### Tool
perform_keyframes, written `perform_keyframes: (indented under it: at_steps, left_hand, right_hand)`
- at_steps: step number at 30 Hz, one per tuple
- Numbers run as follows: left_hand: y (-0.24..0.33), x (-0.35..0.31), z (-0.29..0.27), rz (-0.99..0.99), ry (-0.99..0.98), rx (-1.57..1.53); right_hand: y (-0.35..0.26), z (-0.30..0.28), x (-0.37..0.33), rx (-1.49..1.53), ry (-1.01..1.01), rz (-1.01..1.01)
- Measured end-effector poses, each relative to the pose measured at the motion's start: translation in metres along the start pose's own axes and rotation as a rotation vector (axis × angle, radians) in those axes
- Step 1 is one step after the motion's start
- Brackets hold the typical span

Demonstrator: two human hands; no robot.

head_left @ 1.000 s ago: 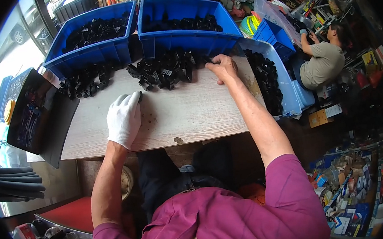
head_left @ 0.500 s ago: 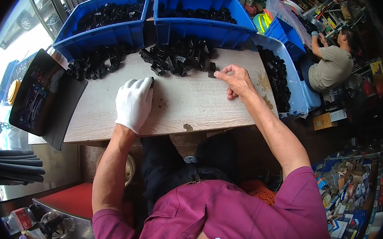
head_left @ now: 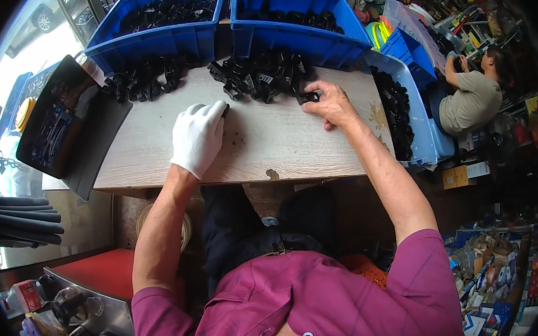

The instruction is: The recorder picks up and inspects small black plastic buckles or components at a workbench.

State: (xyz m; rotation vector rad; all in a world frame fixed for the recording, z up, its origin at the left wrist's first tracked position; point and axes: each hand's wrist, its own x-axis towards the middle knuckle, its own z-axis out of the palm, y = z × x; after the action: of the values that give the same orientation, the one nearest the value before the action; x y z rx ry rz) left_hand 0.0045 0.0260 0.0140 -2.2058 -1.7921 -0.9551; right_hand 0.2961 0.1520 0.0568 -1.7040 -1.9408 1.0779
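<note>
My left hand (head_left: 199,139), in a white knit glove, rests over the left-middle of the table with its fingers curled closed. A small black plastic piece (head_left: 226,110) pokes out at its fingertips; the rest of it is hidden by the glove. My bare right hand (head_left: 334,105) pinches another black plastic part (head_left: 309,97) between thumb and fingers, at the right end of a loose pile of black plastic parts (head_left: 262,77). A second pile of such parts (head_left: 146,79) lies farther left, beyond my left hand.
Two blue bins (head_left: 299,36) of black parts line the table's (head_left: 267,142) far edge. A pale blue tub (head_left: 419,113) with more parts stands at the right. A dark open case (head_left: 54,126) sits at the left. Another person (head_left: 471,96) works at far right.
My right thumb and fingers have closed around the black part they were touching at the pile's edge. The whole view has shifted slightly; my left hand keeps its closed grip.
</note>
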Motion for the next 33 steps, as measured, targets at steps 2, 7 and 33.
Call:
perform_keyframes:
  at_steps: [2,7,33]
  left_hand:
    - [0.002,0.001,0.0,0.021,0.049,-0.045]
    - [-0.002,-0.004,0.002,-0.039,0.09,-0.161]
    - [0.019,-0.016,0.006,-0.106,0.061,-0.112]
  right_hand:
    - [0.009,-0.001,0.001,0.033,0.001,0.011]
    - [0.012,0.004,-0.013,0.153,-0.007,0.044]
    - [-0.002,0.038,-0.053,0.223,-0.092,0.009]
